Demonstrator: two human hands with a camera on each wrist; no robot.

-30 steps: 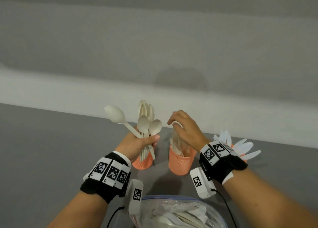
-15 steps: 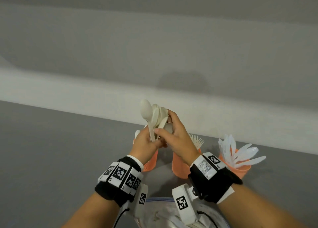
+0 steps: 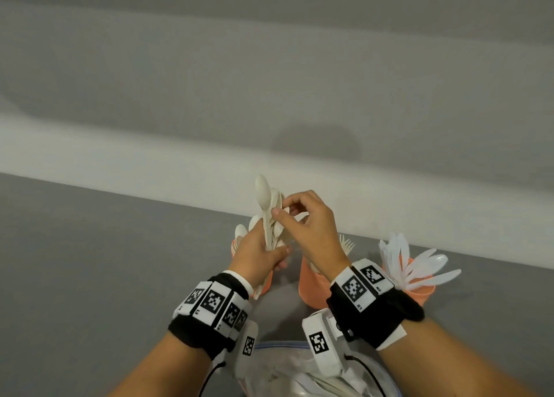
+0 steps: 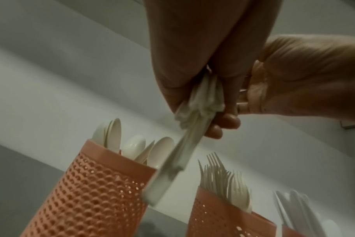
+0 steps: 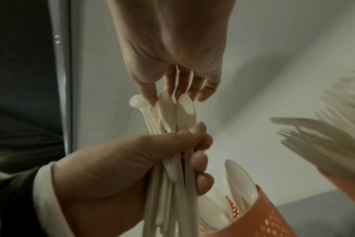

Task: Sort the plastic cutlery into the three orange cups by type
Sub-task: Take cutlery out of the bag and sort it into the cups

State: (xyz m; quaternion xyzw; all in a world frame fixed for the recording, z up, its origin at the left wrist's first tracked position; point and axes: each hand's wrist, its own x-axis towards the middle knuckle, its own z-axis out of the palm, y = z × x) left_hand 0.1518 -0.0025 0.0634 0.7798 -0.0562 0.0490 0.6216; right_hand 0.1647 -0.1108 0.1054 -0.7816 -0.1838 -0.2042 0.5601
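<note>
My left hand [image 3: 275, 252] grips a bundle of cream plastic spoons [image 3: 263, 195] by the handles, bowls up, above the left orange cup [image 3: 265, 285]. The thumb and curled fingers of my right hand [image 3: 283, 209] pinch the spoon bowls from above. In the right wrist view, the fingertips [image 5: 150, 94] meet the spoons [image 5: 168, 112] over the left hand [image 5: 192, 144]. The left cup [image 4: 95, 192] holds more spoons. The middle cup [image 3: 313, 288] holds forks [image 4: 223, 176]. The right cup [image 3: 419, 296] holds white cutlery [image 3: 413, 264].
A clear zip bag [image 3: 284, 366] with more cutlery lies on the grey table [image 3: 105, 261] just below my wrists. A white ledge and a grey wall [image 3: 269, 81] run close behind the cups. Bare table stretches to the left.
The left hand swung its spoons upright and toward the middle. The right hand left the fork cup and came onto the spoon bowls.
</note>
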